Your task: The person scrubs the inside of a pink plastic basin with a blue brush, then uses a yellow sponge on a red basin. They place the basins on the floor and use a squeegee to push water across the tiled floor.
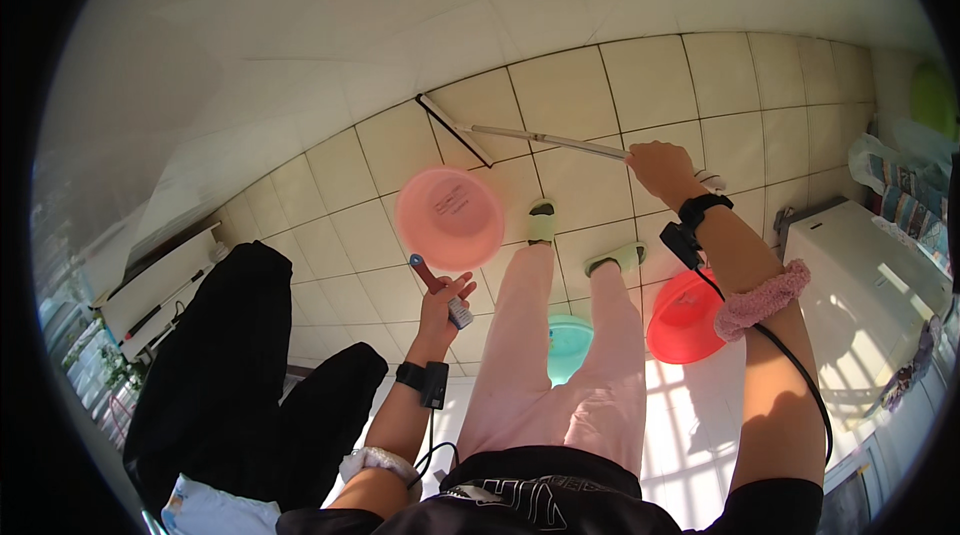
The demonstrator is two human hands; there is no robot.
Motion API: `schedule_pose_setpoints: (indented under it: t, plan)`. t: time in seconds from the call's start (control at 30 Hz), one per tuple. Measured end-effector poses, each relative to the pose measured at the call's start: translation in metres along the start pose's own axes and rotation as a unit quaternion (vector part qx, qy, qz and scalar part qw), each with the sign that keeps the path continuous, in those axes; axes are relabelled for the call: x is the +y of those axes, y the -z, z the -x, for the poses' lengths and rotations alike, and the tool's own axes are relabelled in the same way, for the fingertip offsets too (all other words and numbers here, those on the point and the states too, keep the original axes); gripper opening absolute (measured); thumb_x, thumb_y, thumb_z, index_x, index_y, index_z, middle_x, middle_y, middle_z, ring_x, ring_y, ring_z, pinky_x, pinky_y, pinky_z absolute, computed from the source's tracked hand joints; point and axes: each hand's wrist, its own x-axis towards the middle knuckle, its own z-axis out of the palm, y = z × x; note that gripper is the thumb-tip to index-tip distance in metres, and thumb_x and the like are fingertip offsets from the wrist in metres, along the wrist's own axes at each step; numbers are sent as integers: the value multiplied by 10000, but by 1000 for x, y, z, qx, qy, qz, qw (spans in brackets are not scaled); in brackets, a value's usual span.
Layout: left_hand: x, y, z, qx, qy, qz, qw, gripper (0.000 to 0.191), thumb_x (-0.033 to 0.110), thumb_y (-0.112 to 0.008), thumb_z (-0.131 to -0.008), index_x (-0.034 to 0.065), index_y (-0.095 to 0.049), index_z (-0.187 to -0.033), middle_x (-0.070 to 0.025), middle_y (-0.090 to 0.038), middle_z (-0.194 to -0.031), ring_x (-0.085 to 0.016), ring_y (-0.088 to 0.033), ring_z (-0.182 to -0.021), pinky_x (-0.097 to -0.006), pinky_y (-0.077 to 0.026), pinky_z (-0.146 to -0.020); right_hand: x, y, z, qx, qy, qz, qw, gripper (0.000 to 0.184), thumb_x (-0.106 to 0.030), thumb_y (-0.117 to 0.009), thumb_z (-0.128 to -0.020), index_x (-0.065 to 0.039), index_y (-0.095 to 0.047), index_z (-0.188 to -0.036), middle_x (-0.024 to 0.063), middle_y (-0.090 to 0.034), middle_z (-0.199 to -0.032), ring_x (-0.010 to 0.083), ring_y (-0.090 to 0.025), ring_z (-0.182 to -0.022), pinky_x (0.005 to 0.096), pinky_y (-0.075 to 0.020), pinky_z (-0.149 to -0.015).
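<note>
My right hand [664, 171] grips the pale pole [574, 147] of a floor squeegee. Its black-edged blade [457, 131] is down by the tiled floor near the white wall; I cannot tell whether it touches the tiles. In my left hand [441, 302] is a small brush-like tool [427, 276] with a brown handle, a blue tip and a grey block at the other end. A pink plastic basin [450, 220] stands on the tiles just beyond that hand, near the squeegee blade. My feet are in light green slippers [541, 220].
A red basin [675, 325] and a turquoise basin [568, 343] stand close to my legs. Black trousers [225, 355] hang at the left. A white cabinet-like appliance [862, 265] with bags [907, 182] beside it fills the right. The white wall [375, 9] borders the floor.
</note>
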Motion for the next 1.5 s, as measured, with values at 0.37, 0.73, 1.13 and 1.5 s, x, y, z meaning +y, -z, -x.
schedule_pose_setpoints:
  t: [0.37, 0.73, 1.13, 1.5]
  plan:
    - [2, -24, 18, -74, 9, -51, 996, 184, 38, -701, -825, 123, -541, -793, -147, -631, -1151, -233, -649, -951, -246, -475, -583, 203, 1, 223, -81, -290, 2, 953, 351, -342, -397, -1014, -105, -650, -1069, 152, -665, -1000, 352, -644, -974, 456, -527, -809]
    - [-25, -30, 14, -108, 8, -107, 988, 219, -14, -715, -799, 118, -542, -820, -174, -648, -1132, -270, -664, -943, -254, -479, -561, 301, -54, 324, 37, -370, 98, 923, 356, -318, -434, -1013, -37, -637, -934, 131, -654, -871, 350, -655, -872, 447, -537, -734]
    - [-44, -119, 41, -190, 6, -206, 960, 228, -24, -717, -792, 120, -543, -819, -137, -679, -1057, -234, -684, -919, -254, -492, -557, 117, -136, 397, 7, -284, -115, 952, 306, -393, -490, -961, -113, -614, -961, 132, -692, -798, 336, -685, -776, 427, -542, -658]
    - [-106, -224, 92, -229, -11, -341, 912, 197, -37, -685, -819, 110, -554, -822, -127, -638, -1095, -231, -655, -921, -251, -483, -591, 312, -206, 481, 53, -444, -144, 883, 324, -404, -564, -914, -125, -712, -983, 124, -711, -916, 319, -675, -883, 429, -532, -778]
